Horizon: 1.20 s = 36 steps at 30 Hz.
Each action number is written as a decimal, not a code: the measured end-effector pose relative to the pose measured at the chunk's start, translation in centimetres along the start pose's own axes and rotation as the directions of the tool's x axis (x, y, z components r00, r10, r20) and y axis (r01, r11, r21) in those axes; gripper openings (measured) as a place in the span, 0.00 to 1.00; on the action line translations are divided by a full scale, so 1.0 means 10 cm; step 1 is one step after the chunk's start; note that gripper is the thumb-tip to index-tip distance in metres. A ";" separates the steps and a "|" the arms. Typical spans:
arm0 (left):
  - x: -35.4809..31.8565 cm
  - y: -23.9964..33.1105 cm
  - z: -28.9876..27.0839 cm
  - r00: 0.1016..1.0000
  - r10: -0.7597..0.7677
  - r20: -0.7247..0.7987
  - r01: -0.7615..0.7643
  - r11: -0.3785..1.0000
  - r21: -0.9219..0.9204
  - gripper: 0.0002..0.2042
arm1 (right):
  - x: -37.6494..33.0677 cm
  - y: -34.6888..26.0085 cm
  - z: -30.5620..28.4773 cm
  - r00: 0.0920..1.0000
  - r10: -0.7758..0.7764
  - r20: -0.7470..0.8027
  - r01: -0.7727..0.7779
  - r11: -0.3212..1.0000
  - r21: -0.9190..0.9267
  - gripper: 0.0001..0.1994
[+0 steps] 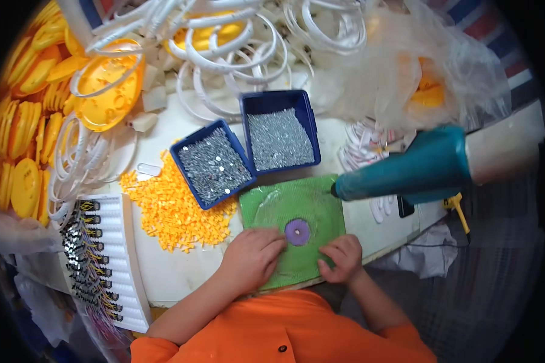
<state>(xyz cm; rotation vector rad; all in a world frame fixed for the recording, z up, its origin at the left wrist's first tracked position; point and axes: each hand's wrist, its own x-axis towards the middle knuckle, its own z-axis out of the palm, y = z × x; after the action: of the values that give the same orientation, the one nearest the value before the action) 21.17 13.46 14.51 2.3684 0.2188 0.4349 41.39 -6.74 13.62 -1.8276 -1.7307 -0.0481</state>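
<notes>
A green mat (266, 209) with a clear film-like sheen lies on the table before me. On it is a round purple disc (297, 232) with a small pale spot at its middle. My left hand (253, 259) rests on the mat's left part, fingers together and curled beside the disc; their undersides are hidden. At the mat's right edge my right hand (344, 258) is loosely closed, thumb just below the curled forefinger. Whatever either hand may hold is hidden. A teal cylindrical tool (406, 163) reaches in from the right, its dark tip above the mat's far right corner.
Two blue bins (313, 124) of small metal parts stand behind the mat. Small yellow pieces (175, 209) are heaped left of them. A white rack (121, 254) with wired parts, yellow plastic shells (24, 187), white rings (230, 66) and clear plastic bags (369, 66) surround the workspace.
</notes>
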 end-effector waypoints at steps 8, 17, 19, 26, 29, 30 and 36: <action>0.35 -0.51 -1.22 0.882 0.129 -0.454 0.067 0.918 0.391 0.16 | 0.10 -0.02 -0.06 0.996 0.089 0.001 -0.088 0.986 0.139 0.12; 0.27 -2.00 -2.46 0.813 0.057 -0.579 0.447 0.576 0.684 0.10 | 0.09 0.02 0.00 0.979 0.168 -0.112 -0.145 0.971 0.188 0.05; 0.13 -2.18 -2.52 0.830 0.171 -0.531 0.380 0.523 0.763 0.08 | 0.10 0.02 0.01 0.989 0.136 -0.050 -0.122 0.969 0.217 0.04; 0.32 -1.62 -3.10 0.728 0.138 -0.671 0.469 0.615 0.634 0.07 | 0.28 0.12 -0.17 0.969 0.187 0.160 -0.225 0.937 0.268 0.06; 0.34 -1.34 -3.27 0.709 0.012 -0.705 0.533 0.646 0.547 0.07 | 0.47 0.20 -0.25 0.920 0.168 0.353 -0.266 0.930 0.252 0.10; 0.37 -1.22 -3.28 0.697 0.003 -0.717 0.559 0.623 0.546 0.07 | 0.52 0.23 -0.26 0.899 0.159 0.408 -0.272 0.933 0.237 0.11; 0.33 -0.40 -2.92 0.717 -0.072 -0.694 0.522 0.714 0.466 0.06 | 0.70 0.29 -0.40 0.751 0.099 0.653 -0.321 0.919 0.228 0.15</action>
<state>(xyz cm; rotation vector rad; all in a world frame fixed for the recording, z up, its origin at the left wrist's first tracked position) 13.29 35.46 32.84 2.6396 1.2767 1.1403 46.58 -2.15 18.64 -1.8819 -1.7779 1.0098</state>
